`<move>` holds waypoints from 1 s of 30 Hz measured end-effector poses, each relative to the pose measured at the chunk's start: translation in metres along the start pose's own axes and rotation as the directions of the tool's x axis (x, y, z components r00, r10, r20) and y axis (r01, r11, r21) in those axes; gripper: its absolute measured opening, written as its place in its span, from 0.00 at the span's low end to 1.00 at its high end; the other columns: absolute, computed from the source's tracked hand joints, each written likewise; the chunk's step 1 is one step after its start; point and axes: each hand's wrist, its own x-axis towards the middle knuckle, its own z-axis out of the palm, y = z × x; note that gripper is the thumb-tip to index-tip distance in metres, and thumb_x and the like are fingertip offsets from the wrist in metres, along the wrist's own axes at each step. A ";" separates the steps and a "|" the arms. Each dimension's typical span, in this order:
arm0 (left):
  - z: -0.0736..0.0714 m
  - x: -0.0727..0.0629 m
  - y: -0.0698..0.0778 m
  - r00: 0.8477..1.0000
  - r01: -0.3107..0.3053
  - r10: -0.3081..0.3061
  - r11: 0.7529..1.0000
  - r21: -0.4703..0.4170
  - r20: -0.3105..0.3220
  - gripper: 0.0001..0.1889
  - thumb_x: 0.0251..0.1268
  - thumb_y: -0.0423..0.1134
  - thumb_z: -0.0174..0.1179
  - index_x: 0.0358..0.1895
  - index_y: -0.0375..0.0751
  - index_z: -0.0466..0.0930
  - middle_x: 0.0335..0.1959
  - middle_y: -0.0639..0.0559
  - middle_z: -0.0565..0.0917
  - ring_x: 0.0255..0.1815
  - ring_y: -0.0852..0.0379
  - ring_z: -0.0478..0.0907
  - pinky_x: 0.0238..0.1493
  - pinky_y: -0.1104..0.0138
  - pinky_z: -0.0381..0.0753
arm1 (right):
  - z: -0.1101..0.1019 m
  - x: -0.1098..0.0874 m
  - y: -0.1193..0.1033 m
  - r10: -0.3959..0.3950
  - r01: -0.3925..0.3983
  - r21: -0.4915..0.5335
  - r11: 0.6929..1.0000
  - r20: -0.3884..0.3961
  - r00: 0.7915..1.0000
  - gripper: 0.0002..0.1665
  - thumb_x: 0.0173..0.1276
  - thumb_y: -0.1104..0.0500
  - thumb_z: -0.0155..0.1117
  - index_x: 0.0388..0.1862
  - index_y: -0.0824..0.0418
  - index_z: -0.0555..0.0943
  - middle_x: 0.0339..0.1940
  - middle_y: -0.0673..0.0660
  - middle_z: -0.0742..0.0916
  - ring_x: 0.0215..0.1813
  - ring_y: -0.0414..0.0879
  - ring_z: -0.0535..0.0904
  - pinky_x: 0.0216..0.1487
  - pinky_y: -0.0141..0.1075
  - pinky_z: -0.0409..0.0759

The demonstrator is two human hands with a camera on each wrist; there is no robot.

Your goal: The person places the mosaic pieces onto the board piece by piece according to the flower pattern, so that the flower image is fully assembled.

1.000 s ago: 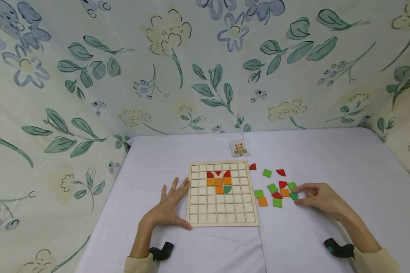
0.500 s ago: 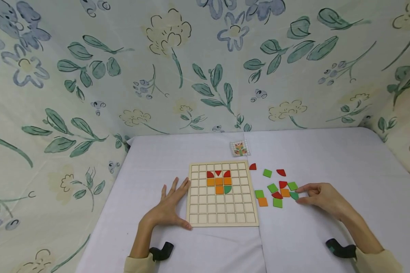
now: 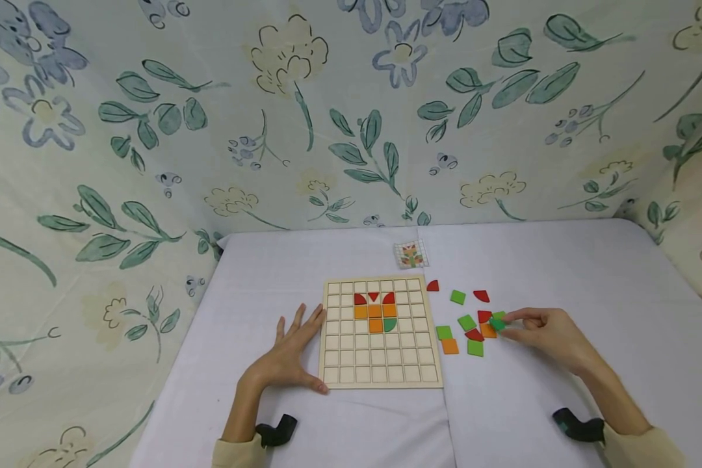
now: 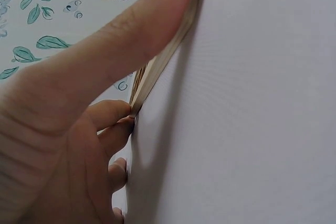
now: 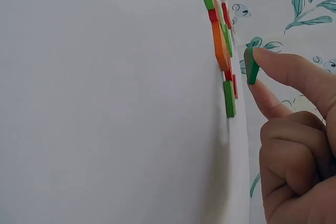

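My right hand [image 3: 552, 338] pinches a dark green quarter-circle tile [image 5: 251, 66] between thumb and forefinger, lifted off the table in the right wrist view. Its other fingers are curled in. My left hand [image 3: 289, 354] is spread along the left edge of the wooden grid board [image 3: 380, 374], thumb at the near corner and fingertips touching the side. Set in the board's upper cells are red pieces [image 3: 389, 298], orange squares [image 3: 375, 311] and one green quarter circle [image 3: 390, 324]. In the left wrist view the thumb [image 4: 142, 24] hides part of the board's edge.
Right of the board lie several loose tiles: light green squares [image 3: 475, 348], orange squares [image 3: 450, 346] and red quarter circles [image 3: 481, 296]. Behind the board is a small pattern card [image 3: 411, 255]. A floral cloth [image 3: 351, 117] hangs behind the white table.
My right hand has picked up the dark green quarter-circle tile from the table and moved it slightly left and up, over the neighbouring tiles. The left hand and the board have stayed still.
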 end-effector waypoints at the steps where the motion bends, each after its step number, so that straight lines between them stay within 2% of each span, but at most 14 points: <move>1: 0.000 0.000 0.000 1.000 0.001 -0.001 1.000 -0.001 0.002 0.78 0.28 0.63 0.86 0.86 0.47 0.42 0.88 0.53 0.41 0.88 0.39 0.25 0.80 0.33 0.18 | 0.002 0.001 -0.003 -0.016 0.017 0.009 1.000 -0.008 1.000 0.31 0.64 0.46 0.77 0.57 0.67 0.85 0.18 0.47 0.62 0.22 0.39 0.58 0.21 0.36 0.59; 5: 0.000 -0.001 0.000 1.000 -0.001 0.001 1.000 0.000 0.001 0.78 0.29 0.63 0.86 0.86 0.47 0.42 0.88 0.52 0.42 0.88 0.39 0.25 0.80 0.33 0.18 | 0.015 0.006 -0.024 -0.042 0.043 0.042 0.998 -0.032 0.999 0.29 0.64 0.46 0.78 0.55 0.64 0.86 0.17 0.47 0.61 0.22 0.40 0.57 0.21 0.38 0.58; 10: 0.000 -0.001 0.000 1.000 0.003 -0.003 1.000 0.005 0.002 0.78 0.29 0.63 0.86 0.86 0.47 0.42 0.88 0.53 0.41 0.88 0.39 0.25 0.80 0.33 0.19 | 0.039 0.013 -0.055 -0.084 0.086 0.067 0.994 -0.026 0.996 0.26 0.62 0.49 0.79 0.52 0.65 0.87 0.17 0.48 0.62 0.20 0.40 0.58 0.20 0.34 0.58; 15: -0.001 0.000 0.000 1.000 0.006 -0.006 1.000 0.006 0.002 0.78 0.29 0.63 0.85 0.86 0.48 0.42 0.88 0.53 0.41 0.88 0.40 0.25 0.80 0.33 0.19 | 0.071 0.024 -0.085 -0.124 0.120 0.108 0.987 0.028 0.992 0.22 0.60 0.51 0.81 0.49 0.62 0.89 0.16 0.47 0.61 0.19 0.39 0.57 0.19 0.29 0.54; 21: -0.001 0.001 0.000 1.000 0.002 -0.002 1.000 0.003 0.001 0.78 0.29 0.64 0.85 0.86 0.48 0.42 0.88 0.53 0.41 0.88 0.39 0.25 0.80 0.32 0.19 | 0.110 0.032 -0.121 -0.147 0.130 0.168 0.977 0.095 0.984 0.19 0.60 0.52 0.81 0.46 0.60 0.90 0.15 0.48 0.62 0.18 0.42 0.56 0.20 0.29 0.51; 26: -0.001 0.000 0.001 1.000 0.005 -0.005 1.000 -0.006 -0.001 0.78 0.29 0.63 0.86 0.86 0.47 0.43 0.88 0.53 0.42 0.88 0.40 0.25 0.80 0.33 0.19 | 0.141 0.037 -0.146 -0.149 0.133 0.166 0.977 0.090 0.985 0.15 0.57 0.55 0.83 0.41 0.60 0.90 0.13 0.48 0.63 0.18 0.42 0.56 0.20 0.29 0.52; 30: -0.001 0.000 0.001 1.000 0.006 -0.006 1.000 -0.011 -0.002 0.78 0.29 0.63 0.86 0.86 0.47 0.43 0.88 0.53 0.42 0.88 0.40 0.25 0.80 0.33 0.19 | 0.160 0.040 -0.157 -0.166 0.152 0.148 0.977 0.084 0.983 0.13 0.55 0.58 0.83 0.38 0.60 0.90 0.13 0.48 0.65 0.19 0.41 0.58 0.22 0.29 0.54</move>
